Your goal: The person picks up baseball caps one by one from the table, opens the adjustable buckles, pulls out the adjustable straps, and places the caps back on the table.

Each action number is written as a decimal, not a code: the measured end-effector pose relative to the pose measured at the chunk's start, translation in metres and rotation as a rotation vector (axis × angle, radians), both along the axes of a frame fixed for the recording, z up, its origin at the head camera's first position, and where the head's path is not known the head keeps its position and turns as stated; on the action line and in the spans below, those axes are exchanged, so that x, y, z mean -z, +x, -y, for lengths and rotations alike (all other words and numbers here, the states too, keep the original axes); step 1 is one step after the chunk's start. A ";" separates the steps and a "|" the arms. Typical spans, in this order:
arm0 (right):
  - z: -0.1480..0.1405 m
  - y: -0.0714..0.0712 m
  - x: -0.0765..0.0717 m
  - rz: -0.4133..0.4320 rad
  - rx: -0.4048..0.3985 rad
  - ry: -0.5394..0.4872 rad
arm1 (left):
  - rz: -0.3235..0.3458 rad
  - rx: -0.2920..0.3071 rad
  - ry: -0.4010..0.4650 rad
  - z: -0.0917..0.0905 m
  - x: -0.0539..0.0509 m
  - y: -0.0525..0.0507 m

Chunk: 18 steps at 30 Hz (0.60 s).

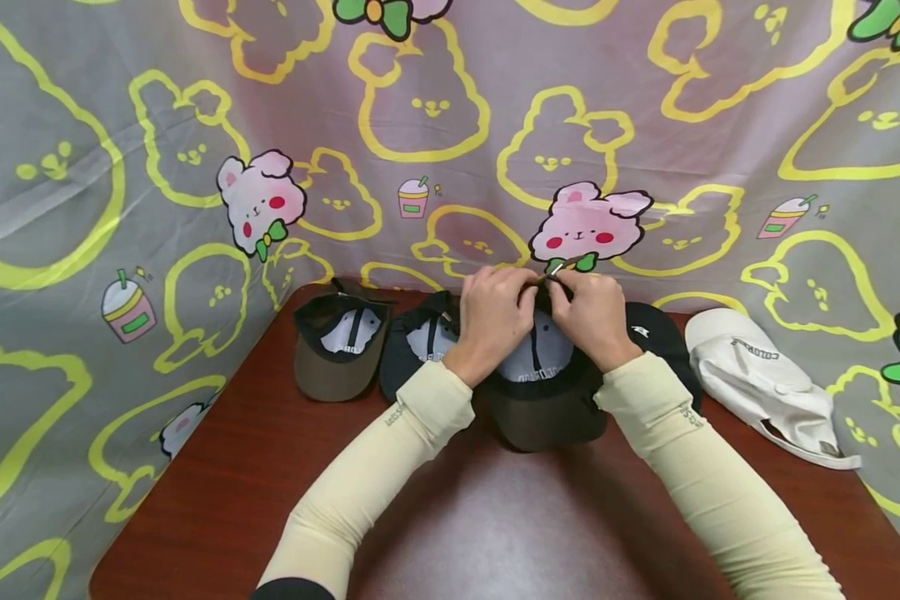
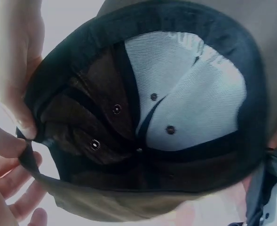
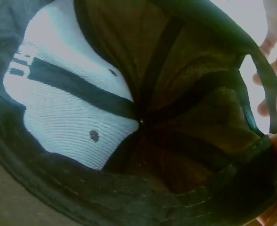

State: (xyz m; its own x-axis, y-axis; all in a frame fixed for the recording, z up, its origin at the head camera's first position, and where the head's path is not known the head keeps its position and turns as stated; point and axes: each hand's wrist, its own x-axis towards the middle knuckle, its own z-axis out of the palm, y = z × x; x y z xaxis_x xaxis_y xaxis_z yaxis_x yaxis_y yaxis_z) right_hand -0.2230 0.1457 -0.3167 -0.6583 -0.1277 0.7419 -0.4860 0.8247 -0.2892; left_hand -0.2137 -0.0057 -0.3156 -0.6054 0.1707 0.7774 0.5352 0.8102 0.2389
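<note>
A dark brown baseball cap [image 1: 547,421] lies upside down at mid-table in the head view, brim toward me. My left hand [image 1: 493,318] pinches the left part of its back strap between thumb and fingers. From the right, my right hand [image 1: 591,315] pinches the strap close to a small metal clasp [image 1: 557,269]. The hands are nearly touching. In the left wrist view the inside of the cap [image 2: 194,110] shows pale front panels and dark seam tape. Fingers grip the edge beside the back opening in both wrist views. The fingertips partly hide the strap's fastening.
Left of my hands lie an upturned brown cap [image 1: 337,379] and an upturned navy cap [image 1: 397,367]. A black cap [image 1: 663,342] and a white cap [image 1: 787,392] lie to the right. Patterned fabric [image 1: 450,125] hangs around the reddish-brown table [image 1: 217,500].
</note>
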 end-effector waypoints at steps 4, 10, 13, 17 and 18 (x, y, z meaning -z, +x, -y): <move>0.003 0.003 -0.002 -0.013 -0.008 0.003 | -0.024 0.004 -0.004 -0.005 -0.006 0.001; 0.007 0.005 -0.006 -0.063 -0.022 0.005 | -0.045 -0.006 -0.009 -0.007 -0.011 0.001; 0.008 0.005 -0.006 -0.074 -0.016 0.012 | -0.044 -0.003 -0.016 -0.006 -0.012 0.001; 0.009 0.006 -0.005 -0.053 -0.003 0.017 | -0.023 0.019 -0.016 -0.006 -0.012 0.002; 0.010 0.007 -0.004 -0.048 0.001 0.018 | -0.018 0.021 -0.017 -0.006 -0.012 0.002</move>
